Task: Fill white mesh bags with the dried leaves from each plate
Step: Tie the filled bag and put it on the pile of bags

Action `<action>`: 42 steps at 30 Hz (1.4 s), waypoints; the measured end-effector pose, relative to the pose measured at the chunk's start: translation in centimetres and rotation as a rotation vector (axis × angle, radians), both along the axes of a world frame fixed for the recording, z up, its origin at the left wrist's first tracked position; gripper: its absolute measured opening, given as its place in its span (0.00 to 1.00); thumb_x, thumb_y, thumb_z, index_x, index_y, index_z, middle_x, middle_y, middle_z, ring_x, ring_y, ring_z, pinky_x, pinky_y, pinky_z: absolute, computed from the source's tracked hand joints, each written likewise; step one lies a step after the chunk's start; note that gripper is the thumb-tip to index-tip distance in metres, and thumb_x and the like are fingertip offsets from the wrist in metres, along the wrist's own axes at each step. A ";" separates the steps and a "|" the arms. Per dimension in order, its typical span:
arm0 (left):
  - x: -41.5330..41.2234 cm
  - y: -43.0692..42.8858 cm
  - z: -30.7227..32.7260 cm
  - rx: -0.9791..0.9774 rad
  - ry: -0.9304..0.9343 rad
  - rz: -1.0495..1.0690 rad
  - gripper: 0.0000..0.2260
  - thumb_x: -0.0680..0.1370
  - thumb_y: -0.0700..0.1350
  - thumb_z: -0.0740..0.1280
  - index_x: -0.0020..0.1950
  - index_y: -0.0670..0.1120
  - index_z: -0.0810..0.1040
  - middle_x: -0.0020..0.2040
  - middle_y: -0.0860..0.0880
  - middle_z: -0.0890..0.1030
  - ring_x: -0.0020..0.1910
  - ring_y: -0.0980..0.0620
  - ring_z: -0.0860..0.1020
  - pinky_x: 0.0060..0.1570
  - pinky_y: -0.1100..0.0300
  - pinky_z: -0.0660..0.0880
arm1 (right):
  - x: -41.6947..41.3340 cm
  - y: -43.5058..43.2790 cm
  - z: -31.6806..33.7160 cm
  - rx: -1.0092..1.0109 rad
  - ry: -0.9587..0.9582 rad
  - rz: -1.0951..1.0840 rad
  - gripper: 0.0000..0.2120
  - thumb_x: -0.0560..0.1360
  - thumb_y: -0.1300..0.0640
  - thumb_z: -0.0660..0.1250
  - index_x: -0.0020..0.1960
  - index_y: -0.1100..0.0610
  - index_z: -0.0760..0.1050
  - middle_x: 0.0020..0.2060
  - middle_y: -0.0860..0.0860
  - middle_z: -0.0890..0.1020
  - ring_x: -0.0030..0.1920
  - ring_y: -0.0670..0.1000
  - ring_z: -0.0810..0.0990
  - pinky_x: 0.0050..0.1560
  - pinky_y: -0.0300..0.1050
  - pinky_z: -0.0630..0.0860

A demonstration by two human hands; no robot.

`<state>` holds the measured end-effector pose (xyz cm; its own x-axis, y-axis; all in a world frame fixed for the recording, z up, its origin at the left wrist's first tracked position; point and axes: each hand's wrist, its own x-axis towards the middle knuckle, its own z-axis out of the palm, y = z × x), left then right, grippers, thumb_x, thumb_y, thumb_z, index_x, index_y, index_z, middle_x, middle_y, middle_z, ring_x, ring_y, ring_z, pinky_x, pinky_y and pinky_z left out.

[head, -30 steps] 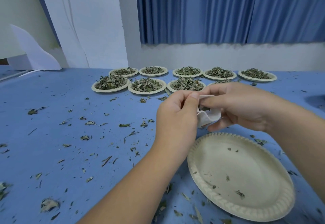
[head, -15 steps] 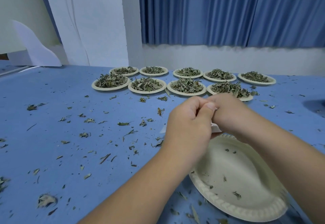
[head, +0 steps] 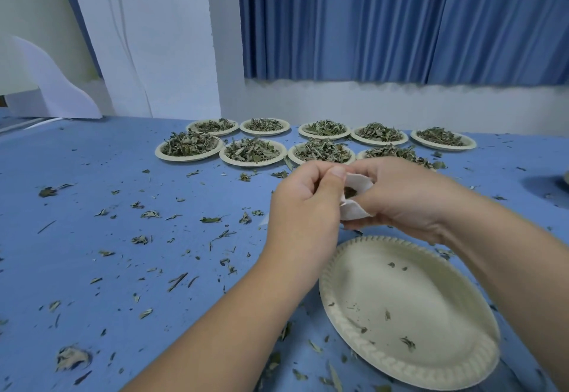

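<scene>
A small white mesh bag point(head: 354, 206) is held above the table between both hands, its mouth showing dark leaves inside. My left hand point(head: 304, 206) pinches the bag's near edge with thumb and fingers. My right hand point(head: 403, 197) curls around the bag from the right. Below them lies a paper plate point(head: 409, 308) holding only a few leaf crumbs. Several paper plates heaped with dried leaves point(head: 189, 145) stand in two rows at the back of the table; one of them is partly hidden behind my right hand.
The blue tablecloth point(head: 92, 237) is littered with scattered leaf bits, thickest on the left and near the front edge. A white wall and blue curtain stand behind the table. A dark round dent shows at the far right edge point(head: 551, 185).
Both hands dipped toward the plate and rose again; the bag's mouth now faces me with leaves visible inside. The view shifted slightly.
</scene>
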<state>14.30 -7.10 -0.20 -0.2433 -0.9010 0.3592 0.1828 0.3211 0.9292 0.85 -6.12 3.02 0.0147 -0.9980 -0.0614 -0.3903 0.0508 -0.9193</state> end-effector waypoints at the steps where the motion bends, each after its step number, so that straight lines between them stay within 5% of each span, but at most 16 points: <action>1: -0.1 0.2 0.0 0.007 -0.001 -0.023 0.12 0.81 0.40 0.62 0.41 0.46 0.81 0.27 0.58 0.76 0.22 0.62 0.72 0.23 0.72 0.66 | 0.4 -0.1 -0.2 -0.032 0.060 -0.040 0.12 0.68 0.72 0.69 0.51 0.66 0.78 0.41 0.61 0.79 0.40 0.53 0.79 0.41 0.44 0.78; 4: -0.5 0.9 0.1 0.009 -0.002 -0.042 0.12 0.80 0.41 0.63 0.39 0.48 0.81 0.29 0.53 0.78 0.22 0.62 0.72 0.23 0.73 0.64 | 1.3 0.1 -0.7 -0.099 0.145 -0.107 0.07 0.67 0.71 0.61 0.40 0.65 0.78 0.31 0.58 0.75 0.34 0.53 0.71 0.36 0.47 0.68; 9: -0.7 1.2 -0.1 -0.018 -0.058 -0.049 0.12 0.80 0.41 0.63 0.38 0.51 0.79 0.24 0.60 0.74 0.22 0.63 0.69 0.24 0.73 0.63 | 1.3 -0.2 -1.1 -0.182 0.326 -0.225 0.08 0.70 0.66 0.59 0.39 0.65 0.76 0.31 0.56 0.74 0.33 0.52 0.69 0.34 0.46 0.66; 12: -0.4 1.2 0.4 -0.044 0.006 -0.064 0.11 0.81 0.39 0.62 0.41 0.46 0.81 0.32 0.57 0.81 0.25 0.63 0.75 0.26 0.73 0.69 | 0.9 0.2 -0.3 -0.140 0.168 -0.155 0.09 0.70 0.67 0.62 0.35 0.60 0.79 0.29 0.54 0.78 0.29 0.51 0.75 0.32 0.43 0.73; 14: -0.1 1.0 0.5 -0.092 0.008 -0.017 0.11 0.81 0.39 0.62 0.43 0.47 0.82 0.37 0.58 0.83 0.33 0.63 0.79 0.31 0.71 0.73 | 0.0 0.5 0.5 -0.073 0.010 -0.055 0.07 0.72 0.71 0.63 0.43 0.63 0.79 0.35 0.57 0.82 0.36 0.52 0.81 0.40 0.44 0.81; 16: 0.2 0.8 0.5 -0.142 -0.021 0.069 0.10 0.81 0.42 0.63 0.46 0.51 0.82 0.35 0.61 0.81 0.34 0.64 0.77 0.34 0.70 0.73 | -1.0 0.9 1.5 -0.057 -0.107 0.006 0.07 0.74 0.70 0.66 0.50 0.67 0.79 0.41 0.59 0.83 0.41 0.54 0.83 0.43 0.43 0.81; 21: 0.9 0.9 1.2 -0.193 0.019 0.141 0.10 0.81 0.44 0.64 0.48 0.58 0.81 0.32 0.58 0.74 0.30 0.61 0.71 0.32 0.68 0.70 | -2.0 2.4 3.4 -0.248 -0.275 -0.083 0.06 0.72 0.69 0.68 0.49 0.64 0.78 0.41 0.60 0.82 0.37 0.54 0.84 0.37 0.40 0.80; 24: 1.0 1.7 2.2 -0.253 0.074 0.096 0.09 0.79 0.47 0.63 0.46 0.58 0.81 0.31 0.60 0.76 0.29 0.61 0.72 0.32 0.66 0.71 | -2.4 4.4 3.1 -0.303 -0.390 -0.018 0.12 0.69 0.60 0.73 0.51 0.62 0.79 0.43 0.58 0.82 0.42 0.56 0.84 0.40 0.42 0.80; 28: -0.8 3.3 3.3 -0.241 0.151 -0.018 0.10 0.80 0.44 0.64 0.44 0.55 0.82 0.30 0.59 0.75 0.27 0.60 0.70 0.28 0.68 0.67 | -4.2 8.3 1.7 -0.291 -0.087 0.087 0.25 0.67 0.48 0.75 0.63 0.46 0.75 0.57 0.47 0.81 0.53 0.55 0.83 0.49 0.44 0.80; 31: -4.0 5.0 4.1 -0.176 0.175 -0.167 0.12 0.81 0.39 0.63 0.44 0.52 0.82 0.29 0.58 0.74 0.25 0.60 0.69 0.27 0.70 0.66 | -6.0 10.9 1.0 -0.206 0.044 0.110 0.33 0.68 0.50 0.77 0.68 0.40 0.67 0.61 0.44 0.79 0.55 0.54 0.82 0.54 0.48 0.79; 36: -11.0 7.9 5.3 -0.028 0.201 -0.401 0.11 0.80 0.36 0.61 0.45 0.49 0.81 0.25 0.56 0.69 0.22 0.59 0.65 0.24 0.67 0.64 | -10.3 15.4 0.3 -0.244 0.098 -0.164 0.18 0.65 0.52 0.77 0.53 0.43 0.77 0.42 0.46 0.84 0.40 0.46 0.80 0.43 0.43 0.77; 42: -19.7 12.2 3.9 0.098 0.166 -0.589 0.07 0.82 0.38 0.61 0.55 0.48 0.76 0.30 0.52 0.77 0.22 0.56 0.69 0.21 0.65 0.66 | -17.4 21.6 0.0 -0.226 0.165 -0.482 0.16 0.64 0.52 0.75 0.50 0.43 0.78 0.39 0.46 0.82 0.33 0.48 0.77 0.35 0.42 0.76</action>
